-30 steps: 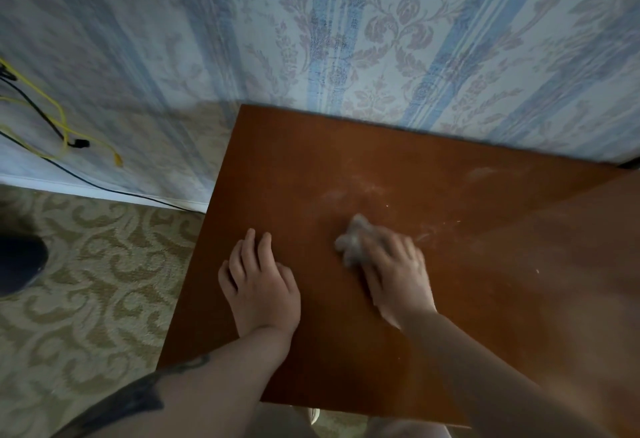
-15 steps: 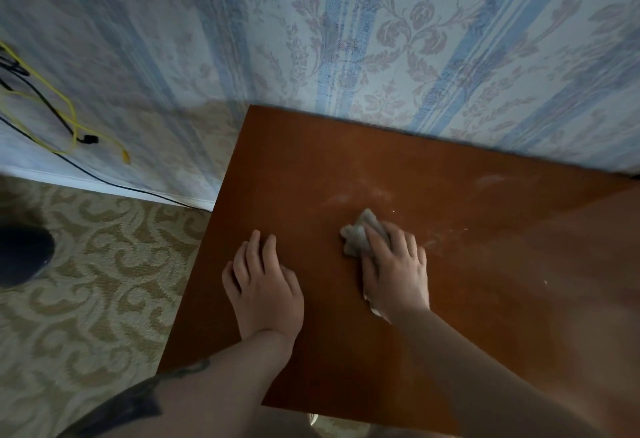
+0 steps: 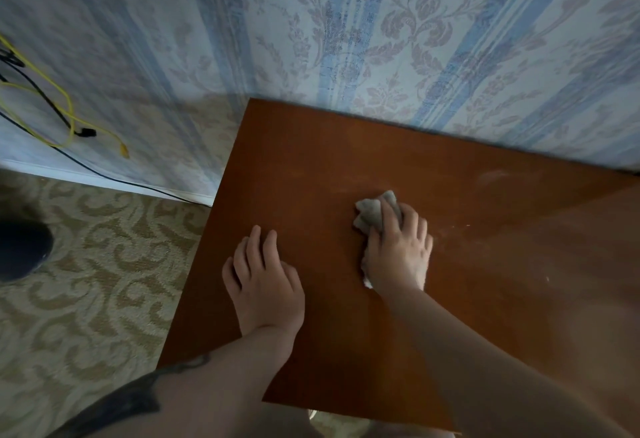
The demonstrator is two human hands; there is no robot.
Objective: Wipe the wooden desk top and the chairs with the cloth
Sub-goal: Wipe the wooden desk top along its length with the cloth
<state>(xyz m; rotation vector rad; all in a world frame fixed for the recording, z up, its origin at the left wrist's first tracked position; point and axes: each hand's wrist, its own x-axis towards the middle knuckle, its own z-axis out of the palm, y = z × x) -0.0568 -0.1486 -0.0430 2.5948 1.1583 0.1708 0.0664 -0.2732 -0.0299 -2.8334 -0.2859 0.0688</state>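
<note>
On desk [image 3: 311, 160]: right hand [image 3: 398, 250] grips bunched cloth [image 3: 372, 212].
Soft, light rag; hold mid-wad. Left hand [image 3: 263, 282] flat, relaxed.

Both forearms are bare, with no sleeves, rings or watch showing. The left forearm [image 3: 194, 392] carries a dark tattoo near the elbow. Fingernails are short and unpainted.

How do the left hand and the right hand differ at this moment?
The left hand lies flat on the desk top with nothing under it; the right hand presses the grey cloth. The left hand is nearer the desk's left edge, the right hand nearer the wall. Both rest on the wood.
</note>
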